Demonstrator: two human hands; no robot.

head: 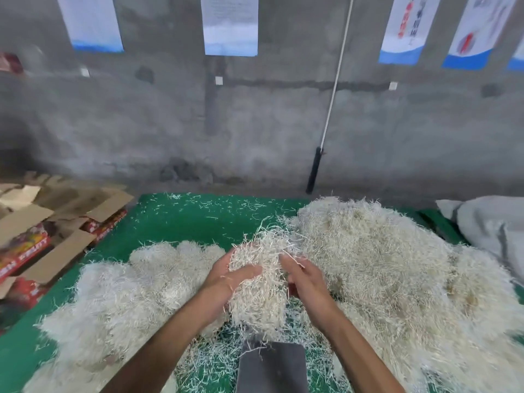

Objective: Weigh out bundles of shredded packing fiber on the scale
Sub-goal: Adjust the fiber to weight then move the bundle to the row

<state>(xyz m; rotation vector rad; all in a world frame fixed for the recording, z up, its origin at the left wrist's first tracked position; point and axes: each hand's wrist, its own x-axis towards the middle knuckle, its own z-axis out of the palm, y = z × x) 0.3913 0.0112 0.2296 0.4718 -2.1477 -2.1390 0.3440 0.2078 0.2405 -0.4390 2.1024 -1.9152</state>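
Both hands hold one bundle of shredded fiber (259,282) up in mid-frame, above the green counter (184,219). Left hand (226,276) cups it from the left side, thumb lying across the front of the bundle, fingers behind it and mostly hidden in strands; grip is grasping the bundle. Right hand (302,279) is pressed against the bundle's right side, fingers loosely bent into the strands, thumb side toward the camera; grip is also on the bundle.

Bundle hangs just above the grey scale plate (272,367) at the bottom centre; a few loose strands lie on the plate's far edge. Whether the bundle's lowest strands touch the plate, cannot tell.

Big heap of fiber (382,265) fills the right of the counter, just beside the right hand. Row of smaller rounded fiber clumps (136,282) on the left. Loose shreds scattered over the green surface.

Flattened cardboard boxes (42,231) with red print at far left. Grey sack (493,225) at the right edge. Concrete wall (255,123) behind, posters (229,24) hung along the top, white cord (337,78) running down to a black handle.
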